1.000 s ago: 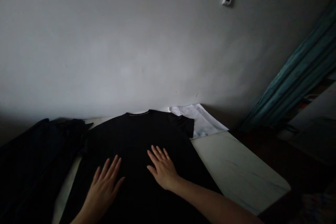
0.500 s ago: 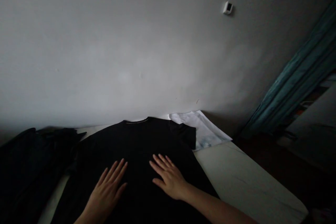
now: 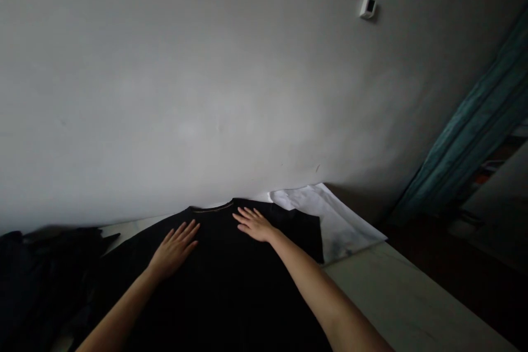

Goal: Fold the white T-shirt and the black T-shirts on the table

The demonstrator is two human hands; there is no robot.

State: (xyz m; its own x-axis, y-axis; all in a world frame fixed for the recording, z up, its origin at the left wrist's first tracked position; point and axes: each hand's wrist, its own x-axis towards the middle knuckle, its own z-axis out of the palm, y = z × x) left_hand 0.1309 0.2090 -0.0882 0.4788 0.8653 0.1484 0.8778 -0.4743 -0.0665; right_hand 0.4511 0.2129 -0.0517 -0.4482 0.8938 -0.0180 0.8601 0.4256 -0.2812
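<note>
A black T-shirt (image 3: pixel 231 286) lies spread on a pale marbled table, its neckline toward the wall. My left hand (image 3: pixel 175 247) rests palm down on the upper left of the shirt, below the collar, fingers stretched out. On the other side of the collar, my right hand (image 3: pixel 252 224) lies flat on the fabric with its fingers apart. Neither hand grips anything. The shirt's right sleeve overlaps a white cloth (image 3: pixel 340 225) with greyish-blue marks. The shirt's lower part runs out of view at the bottom.
Dark crumpled clothing (image 3: pixel 45 275) is heaped at the left. The table (image 3: pixel 396 297) meets a grey wall (image 3: pixel 206 77) at the back, where a small white device (image 3: pixel 368 7) is mounted. A teal curtain (image 3: pixel 466 121) hangs at the right, beyond the table's edge.
Both hands have slid forward over the shirt, from its middle up to near the collar. The view has shifted slightly; the shirt stays spread out.
</note>
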